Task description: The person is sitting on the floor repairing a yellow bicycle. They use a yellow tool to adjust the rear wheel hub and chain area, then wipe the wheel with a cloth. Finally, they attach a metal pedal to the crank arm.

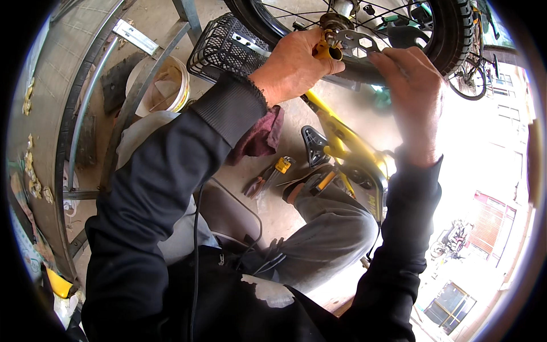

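Observation:
A bicycle wheel [456, 40] with a black tyre fills the top of the head view, attached to a yellow frame [342, 128]. My left hand [293, 65] grips a yellow metal fitting [333, 53] beside the hub [338, 21]. My right hand [413, 85] pinches the end of a flat steel multi-hole wrench [354, 39], whose other end sits at the hub, just above the fitting. Both hands are closed, in black sleeves; some fingertips are hidden. Below them lie a dark red cloth [259, 134], pliers [256, 185] and a yellow hex key set [283, 163].
A black mesh basket [219, 43] and a white bucket [178, 77] stand at upper left, beside a metal frame [154, 62]. My bent knee [347, 233] is below the bicycle. Another bicycle [467, 85] stands at upper right; more two-wheelers [453, 239] are farther right.

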